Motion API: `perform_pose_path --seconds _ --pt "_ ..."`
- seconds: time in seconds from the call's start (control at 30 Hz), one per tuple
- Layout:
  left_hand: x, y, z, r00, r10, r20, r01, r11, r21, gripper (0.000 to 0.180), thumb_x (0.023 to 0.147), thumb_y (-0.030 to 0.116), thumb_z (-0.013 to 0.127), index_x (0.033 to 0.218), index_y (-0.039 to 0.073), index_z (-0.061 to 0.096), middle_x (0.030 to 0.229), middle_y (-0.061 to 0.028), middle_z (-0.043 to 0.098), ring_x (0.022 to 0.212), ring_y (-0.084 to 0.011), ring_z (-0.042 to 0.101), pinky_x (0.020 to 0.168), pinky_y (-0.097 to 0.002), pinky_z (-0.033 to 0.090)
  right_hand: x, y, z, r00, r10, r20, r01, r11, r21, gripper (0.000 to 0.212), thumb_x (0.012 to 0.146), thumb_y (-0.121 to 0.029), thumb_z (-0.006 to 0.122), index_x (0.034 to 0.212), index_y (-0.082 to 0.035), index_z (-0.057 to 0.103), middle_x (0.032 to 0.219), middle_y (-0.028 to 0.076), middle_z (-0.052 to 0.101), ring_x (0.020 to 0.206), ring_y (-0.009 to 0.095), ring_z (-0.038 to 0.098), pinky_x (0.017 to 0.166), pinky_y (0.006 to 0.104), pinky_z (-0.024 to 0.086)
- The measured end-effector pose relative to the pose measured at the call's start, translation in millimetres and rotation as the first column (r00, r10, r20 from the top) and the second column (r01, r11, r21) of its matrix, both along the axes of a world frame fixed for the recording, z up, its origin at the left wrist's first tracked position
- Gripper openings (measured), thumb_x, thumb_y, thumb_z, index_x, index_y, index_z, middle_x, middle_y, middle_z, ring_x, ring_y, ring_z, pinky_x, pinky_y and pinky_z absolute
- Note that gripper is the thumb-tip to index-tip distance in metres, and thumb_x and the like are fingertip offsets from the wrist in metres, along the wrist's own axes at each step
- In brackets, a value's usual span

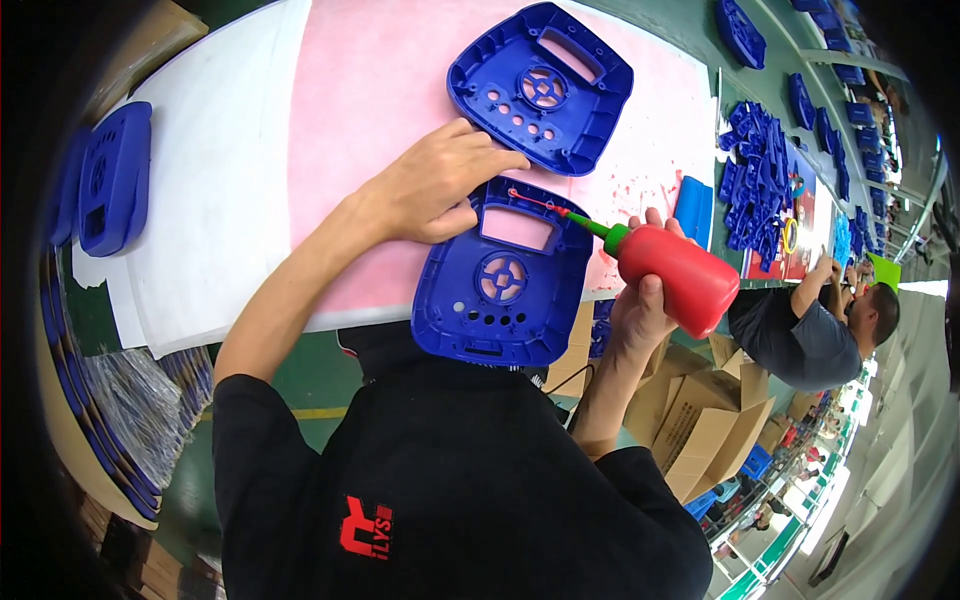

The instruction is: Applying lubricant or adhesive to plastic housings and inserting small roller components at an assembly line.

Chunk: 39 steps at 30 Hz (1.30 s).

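Head view: red bottle (680, 278) angled toward blue panel (548, 290)
Right hand (642, 312) clasps bottle; left hand (432, 185) touches panel, can't tell if pinching.

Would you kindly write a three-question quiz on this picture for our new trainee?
1. Which hand holds the red bottle?
2. True or false: the bottle's nozzle is blue.
3. Multiple choice: the sheet under the farther blue housing is (a) green, (b) pink, (c) black.

Key:
1. The right hand.
2. False; it is green.
3. (b).
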State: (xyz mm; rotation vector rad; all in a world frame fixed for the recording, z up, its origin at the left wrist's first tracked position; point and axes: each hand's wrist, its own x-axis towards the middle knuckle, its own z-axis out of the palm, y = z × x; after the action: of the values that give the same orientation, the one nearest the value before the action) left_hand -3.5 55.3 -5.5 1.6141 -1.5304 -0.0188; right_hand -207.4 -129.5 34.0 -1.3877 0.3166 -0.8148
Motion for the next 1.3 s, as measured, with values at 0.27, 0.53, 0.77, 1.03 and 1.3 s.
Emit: perform_pose_path --seconds 0.27,0.53,0.77,1.03,1.3 --pt "0.5 0.8 0.4 1.0 -0.014 0.009 0.013 1.0 0.022 0.063 0.051 0.008 0.053 0.113 -0.003 0.057 0.094 -0.0189 0.062 0.089 -0.0369 0.056 0.088 -0.0433 0.044 0.6 1.7 -8.2 0.999 0.029 -0.017 -0.03 0.998 -0.062 0.073 0.076 -0.022 0.082 0.133 -0.005 0.04 0.133 0.02 0.051 0.125 0.043 0.048 0.102 0.0599 0.043" --pt "1.5 0.8 -1.2 1.0 -0.009 -0.001 0.009 0.999 0.04 0.063 0.051 0.008 0.052 0.114 -0.002 0.057 0.095 -0.0188 0.061 0.089 -0.0379 0.054 0.085 -0.0443 0.044 -3.5 -3.9 -13.2 1.0 -0.019 -0.019 0.015 0.986 -0.168 0.076 0.076 -0.022 0.083 0.135 -0.004 0.037 0.131 0.02 0.053 0.121 0.041 0.052 0.1 0.0577 0.046" --pt "2.5 4.1 3.4 0.999 -0.027 -0.03 0.031 0.99 0.14 0.064 0.055 0.015 0.057 0.117 -0.003 0.057 0.099 -0.0214 0.061 0.086 -0.0382 0.055 0.083 -0.0433 0.045 0.4 6.1 -28.8 0.998 0.019 -0.059 -0.013 0.994 0.11 0.079 0.077 -0.008 0.079 0.139 -0.002 0.03 0.132 0.016 0.053 0.127 0.034 0.05 0.108 0.0482 0.038" --pt "-2.0 0.7 14.5 0.997 0.0 -0.073 0.009 0.992 0.126 0.066 0.05 0.01 0.051 0.114 -0.004 0.056 0.102 -0.0238 0.061 0.087 -0.0404 0.055 0.083 -0.0443 0.046 14.2 -45.5 -10.8 0.976 -0.214 0.047 0.191 0.936 0.295 0.054 0.092 -0.029 0.059 0.131 0.002 0.039 0.123 0.022 0.055 0.107 0.035 0.061 0.088 0.0489 0.054" --pt "-2.5 -3.5 16.3 0.997 0.0 -0.078 0.007 0.995 0.097 0.062 0.05 0.006 0.05 0.112 -0.004 0.056 0.083 -0.0213 0.056 0.077 -0.0402 0.052 0.073 -0.0461 0.044 91.9 -162.9 42.9 0.668 -0.437 -0.602 -0.368 0.51 -0.778 0.063 0.069 -0.056 0.074 0.096 0.0 0.067 0.081 0.019 0.07 0.075 0.028 0.071 0.068 0.037 0.056"
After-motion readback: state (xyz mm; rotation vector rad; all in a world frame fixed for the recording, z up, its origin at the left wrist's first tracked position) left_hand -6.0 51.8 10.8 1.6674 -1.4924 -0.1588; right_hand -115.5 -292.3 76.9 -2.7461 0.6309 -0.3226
